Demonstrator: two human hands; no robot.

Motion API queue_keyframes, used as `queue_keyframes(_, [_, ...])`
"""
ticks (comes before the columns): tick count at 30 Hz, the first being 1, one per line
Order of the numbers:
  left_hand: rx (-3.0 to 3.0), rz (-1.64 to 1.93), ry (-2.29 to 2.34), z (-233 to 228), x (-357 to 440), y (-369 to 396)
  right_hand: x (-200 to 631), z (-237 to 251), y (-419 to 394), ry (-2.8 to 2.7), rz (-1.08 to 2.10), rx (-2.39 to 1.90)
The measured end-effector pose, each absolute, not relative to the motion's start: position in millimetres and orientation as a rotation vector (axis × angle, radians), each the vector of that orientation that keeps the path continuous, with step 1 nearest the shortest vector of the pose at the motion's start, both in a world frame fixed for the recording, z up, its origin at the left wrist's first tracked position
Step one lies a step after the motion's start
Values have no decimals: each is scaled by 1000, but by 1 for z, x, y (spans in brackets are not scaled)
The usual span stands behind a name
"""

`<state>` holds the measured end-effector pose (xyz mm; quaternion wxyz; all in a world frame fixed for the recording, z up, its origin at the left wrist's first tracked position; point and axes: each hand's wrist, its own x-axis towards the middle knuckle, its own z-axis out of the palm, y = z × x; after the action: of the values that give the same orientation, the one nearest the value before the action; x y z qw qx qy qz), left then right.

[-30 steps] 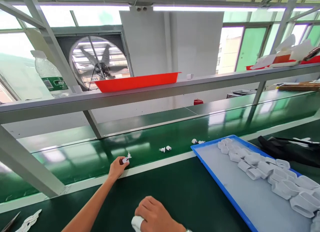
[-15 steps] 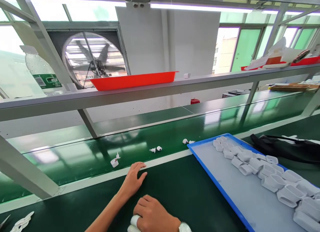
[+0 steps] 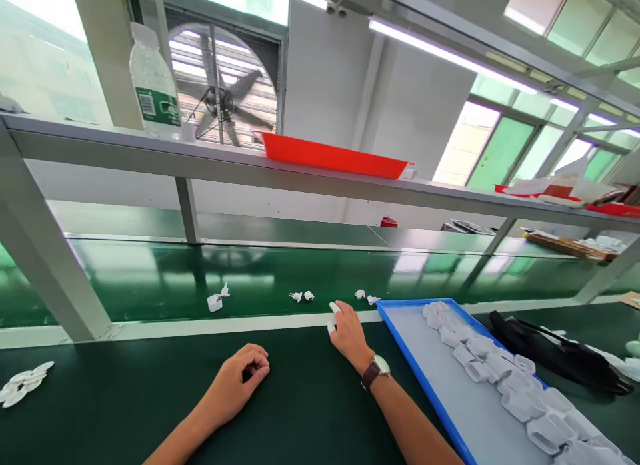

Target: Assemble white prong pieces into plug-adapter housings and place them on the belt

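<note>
Head view: the right hand (image 3: 350, 331) pinches a white part (image 3: 334, 309) at the belt (image 3: 150, 278) edge, just left of the blue tray (image 3: 400, 318). The left hand (image 3: 240, 378) rests loosely curled and empty on the surface (image 3: 125, 398). Best to lift the part straight, clear of neighbouring pieces (image 3: 365, 296).

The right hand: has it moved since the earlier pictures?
Yes. The right hand has gone forward from the near edge of the table to the white rail beside the blue tray, still with a white piece.

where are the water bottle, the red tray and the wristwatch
water bottle (image 3: 153, 85), head view, on its clear body above the label
red tray (image 3: 335, 159), head view, on its front wall
wristwatch (image 3: 381, 365), head view, on its face
</note>
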<state>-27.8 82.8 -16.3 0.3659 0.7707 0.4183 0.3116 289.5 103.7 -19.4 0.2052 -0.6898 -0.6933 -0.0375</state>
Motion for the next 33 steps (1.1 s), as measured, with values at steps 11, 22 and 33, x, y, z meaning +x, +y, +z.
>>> queue_keyframes(11, [1841, 902, 928, -19, -27, 82, 351, 14, 162, -1862, 11, -2201])
queue_keyframes(22, [2146, 749, 992, -14, -21, 68, 250, 30, 101, -2432, 565, -1370])
queue_keyframes(33, [2402, 667, 737, -11, -28, 71, 175, -15, 228, -2116, 444, -1429])
